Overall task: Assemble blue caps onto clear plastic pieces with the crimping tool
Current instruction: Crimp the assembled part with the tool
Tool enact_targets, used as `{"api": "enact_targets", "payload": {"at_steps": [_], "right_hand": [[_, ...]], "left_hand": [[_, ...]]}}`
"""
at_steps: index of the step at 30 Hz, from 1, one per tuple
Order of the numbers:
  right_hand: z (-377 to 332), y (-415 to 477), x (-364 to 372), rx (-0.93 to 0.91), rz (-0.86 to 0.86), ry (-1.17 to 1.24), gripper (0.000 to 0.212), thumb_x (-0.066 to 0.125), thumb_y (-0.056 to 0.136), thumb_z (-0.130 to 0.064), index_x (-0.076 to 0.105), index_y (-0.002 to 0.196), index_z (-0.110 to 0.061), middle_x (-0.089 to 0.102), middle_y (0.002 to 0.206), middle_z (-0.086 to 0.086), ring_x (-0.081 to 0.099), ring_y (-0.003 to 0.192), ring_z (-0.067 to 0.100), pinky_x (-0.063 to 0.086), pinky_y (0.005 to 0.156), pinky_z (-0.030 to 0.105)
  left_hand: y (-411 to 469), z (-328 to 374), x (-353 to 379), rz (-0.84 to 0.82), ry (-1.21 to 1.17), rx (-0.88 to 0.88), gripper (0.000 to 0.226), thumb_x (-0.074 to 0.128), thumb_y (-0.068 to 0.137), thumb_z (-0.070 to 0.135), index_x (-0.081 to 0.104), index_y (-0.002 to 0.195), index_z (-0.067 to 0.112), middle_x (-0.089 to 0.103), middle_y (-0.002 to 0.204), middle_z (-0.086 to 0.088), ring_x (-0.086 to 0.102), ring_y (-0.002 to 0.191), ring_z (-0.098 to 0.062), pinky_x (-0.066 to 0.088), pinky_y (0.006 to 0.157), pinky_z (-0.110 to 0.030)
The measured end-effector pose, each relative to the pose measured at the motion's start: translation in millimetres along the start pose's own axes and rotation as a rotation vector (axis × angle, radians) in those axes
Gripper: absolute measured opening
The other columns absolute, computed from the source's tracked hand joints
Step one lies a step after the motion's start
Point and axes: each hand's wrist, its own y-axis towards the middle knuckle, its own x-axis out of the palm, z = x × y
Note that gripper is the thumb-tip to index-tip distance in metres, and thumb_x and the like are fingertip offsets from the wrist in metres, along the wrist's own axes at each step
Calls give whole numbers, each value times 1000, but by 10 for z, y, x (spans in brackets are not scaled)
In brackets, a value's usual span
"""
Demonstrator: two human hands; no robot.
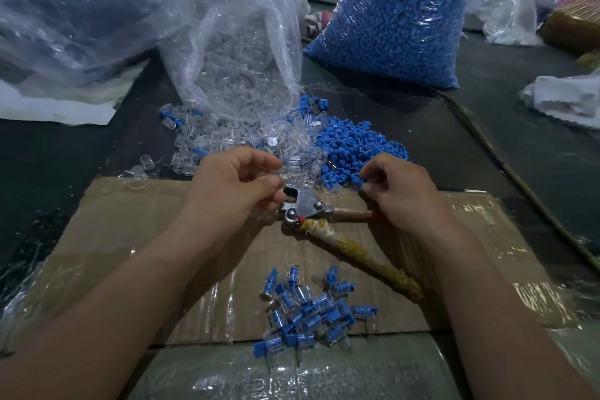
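Left hand [233, 187] pinched a clear plastic piece [288, 172] by the crimping tool [308, 208]; right hand [402, 193] pinched a blue cap [364, 182].

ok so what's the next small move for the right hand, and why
Probably carry the blue cap pinched in the right hand across to the clear piece the left hand seems to hold at the crimping tool head. Cap and piece are apart, and the tool lies on the cardboard.

no legible text, view perhaps too blurred
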Motion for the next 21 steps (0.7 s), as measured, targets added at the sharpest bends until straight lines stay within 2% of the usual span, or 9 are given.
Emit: {"api": "enact_targets", "payload": {"at_steps": [5, 8, 11, 13, 15, 18, 21], "right_hand": [[-1, 0, 20, -27, -41, -48, 15, 59, 87, -11, 60, 100, -20, 49, 80, -13, 49, 80, 6, 38, 74, 23], [12, 11, 28, -47, 2, -63, 14, 62, 86, -14, 62, 99, -20, 48, 80, -13, 47, 80, 6, 35, 71, 21], [14, 30, 48, -81, 27, -69, 22, 61, 86, -18, 62, 107, -23, 49, 95, -9, 43, 91, 6, 33, 77, 21], [-5, 44, 88, -102, 5, -74, 33, 59, 88, -20, 57, 120, -26, 48, 107, -8, 41, 102, 8, 31, 87, 23], [-28, 69, 135, -120, -21, -110, 40, 55, 90, -22, 51, 129, -28, 48, 115, -5, 40, 108, 12, 29, 89, 24], [-42, 103, 167, -129, -28, -132, 38, 54, 90, -28, 52, 128, -30, 47, 107, -4, 39, 102, 12, 32, 88, 27], [-35, 115, 165, -149, 2, -113, 32, 60, 87, -26, 60, 118, -28, 42, 97, -9, 37, 94, 8, 32, 83, 25]], "left_hand": [[-7, 7, 1, -2, 18, -3, 19, 59, 82, -5, 63, 85, 13, 68, 75, -10, 67, 61, -9, 56, 57, -20], [-13, 17, 7, -5, 21, 5, 19, 59, 81, -5, 63, 85, 13, 68, 76, -10, 66, 60, -8, 54, 55, -17], [-24, 28, 9, -8, 24, 0, 19, 59, 81, -5, 63, 84, 14, 68, 76, -10, 66, 60, -8, 54, 56, -18], [-31, 37, 16, -11, 32, -1, 19, 59, 81, -4, 63, 84, 14, 68, 74, -10, 66, 60, -8, 56, 57, -20], [-37, 45, 23, -9, 34, -5, 19, 59, 82, -4, 63, 83, 14, 68, 70, -8, 66, 59, -10, 57, 57, -25], [-46, 52, 20, -8, 45, -4, 19, 58, 82, -4, 62, 83, 15, 67, 69, -8, 66, 58, -10, 57, 55, -23], [-48, 53, 19, -12, 53, 0, 19, 58, 81, -4, 62, 83, 15, 67, 69, -7, 66, 59, -10, 56, 54, -21]]}}
